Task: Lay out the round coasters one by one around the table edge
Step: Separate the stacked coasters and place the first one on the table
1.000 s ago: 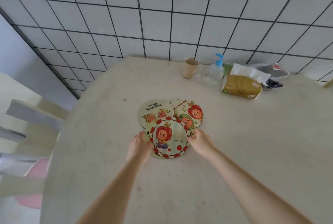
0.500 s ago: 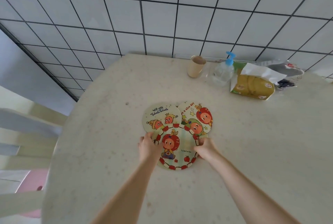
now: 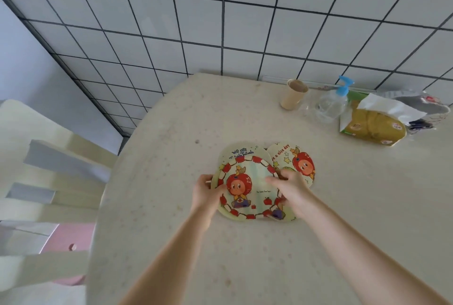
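Coasters (image 3: 247,189) lie overlapped mid-table, the red-bordered top one pinched at its left rim by the left hand (image 3: 205,193) and at its right by the right hand (image 3: 290,188); better to lift only 1, clear of the others.

A pale, speckled table (image 3: 171,206) with a rounded left edge butts against a tiled wall at its far edge. Near the middle lies a cluster of overlapping round coasters (image 3: 247,189) printed with red cartoon figures, one of them tilted above the others. Along the far edge, toward the right corner, stand a beige cup (image 3: 293,94) and a clear pump bottle (image 3: 331,106) with a blue top, then a green-yellow tissue pack (image 3: 372,125) with white tissue sticking out. Behind the pack sits something grey, too indistinct to identify.
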### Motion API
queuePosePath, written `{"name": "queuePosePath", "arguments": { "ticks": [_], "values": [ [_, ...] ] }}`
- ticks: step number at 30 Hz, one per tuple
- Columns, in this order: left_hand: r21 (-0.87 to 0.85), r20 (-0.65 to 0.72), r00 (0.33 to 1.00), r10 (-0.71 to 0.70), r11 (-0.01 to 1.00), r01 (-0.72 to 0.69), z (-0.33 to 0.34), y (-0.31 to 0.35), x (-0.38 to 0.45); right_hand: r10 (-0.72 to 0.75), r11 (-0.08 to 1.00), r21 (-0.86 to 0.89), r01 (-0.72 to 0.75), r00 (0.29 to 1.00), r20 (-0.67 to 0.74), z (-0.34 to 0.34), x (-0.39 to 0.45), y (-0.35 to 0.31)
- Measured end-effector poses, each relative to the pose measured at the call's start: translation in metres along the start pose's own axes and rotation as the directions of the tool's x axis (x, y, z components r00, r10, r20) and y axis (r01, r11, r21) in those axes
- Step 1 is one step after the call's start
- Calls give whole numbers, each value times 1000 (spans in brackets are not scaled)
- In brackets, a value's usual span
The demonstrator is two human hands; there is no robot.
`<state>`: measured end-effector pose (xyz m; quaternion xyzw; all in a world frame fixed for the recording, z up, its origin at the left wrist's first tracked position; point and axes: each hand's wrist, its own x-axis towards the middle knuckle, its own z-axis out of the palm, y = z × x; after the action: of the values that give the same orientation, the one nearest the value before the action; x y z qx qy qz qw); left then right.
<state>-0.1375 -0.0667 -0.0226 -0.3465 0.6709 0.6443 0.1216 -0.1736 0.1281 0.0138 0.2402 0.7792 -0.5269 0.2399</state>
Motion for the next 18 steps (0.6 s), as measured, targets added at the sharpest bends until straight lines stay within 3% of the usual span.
{"name": "queuePosePath", "arguments": {
  "ticks": [5,13,18],
  "values": [
    [-106,-124,992,35,993,-48,-45,21,19,-118,989,-78,124,990,75,51,21,-66],
    [-133,-354,935,36,987,-88,-77,19,59,-251,954,-140,266,961,117,128,78,-133],
    [9,-442,890,108,993,-116,-85,20,88,-268,937,-190,294,952,148,158,112,-148]
  ]
}}
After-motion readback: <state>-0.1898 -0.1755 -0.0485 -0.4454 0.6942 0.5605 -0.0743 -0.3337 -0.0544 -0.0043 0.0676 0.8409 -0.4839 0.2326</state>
